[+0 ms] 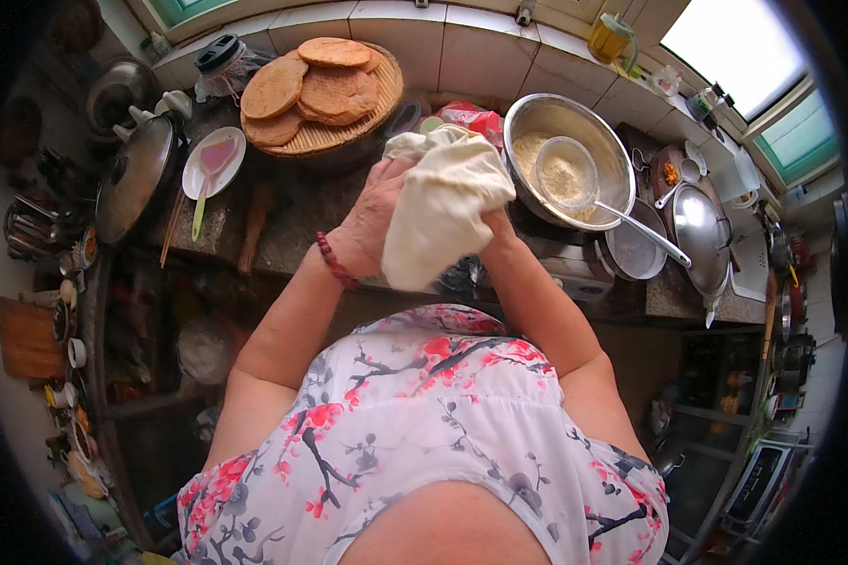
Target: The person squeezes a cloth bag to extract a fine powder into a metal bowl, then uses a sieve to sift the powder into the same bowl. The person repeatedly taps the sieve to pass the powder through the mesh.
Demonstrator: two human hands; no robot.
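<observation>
A large soft piece of pale dough (445, 212) hangs draped over both my hands above the counter's front edge. My left hand (385, 187) is at its left side, with the fingers partly hidden by the dough. My right hand (496, 224) is mostly covered at its right side. Left of them, round browned flatbreads (339, 92) lie on a woven bamboo tray (389, 85). On the right stands a steel bowl (611, 134) of yellowish flour (530, 152), with a fine-mesh strainer (567, 173) resting in it.
A white plate (237, 145) with a pink brush (218, 157), chopsticks (172, 227) and a wooden rolling pin (256, 226) lie left. A glass-lidded pan (136, 180) stands further left. At right are a wok lid (699, 219) and a small pan (636, 244).
</observation>
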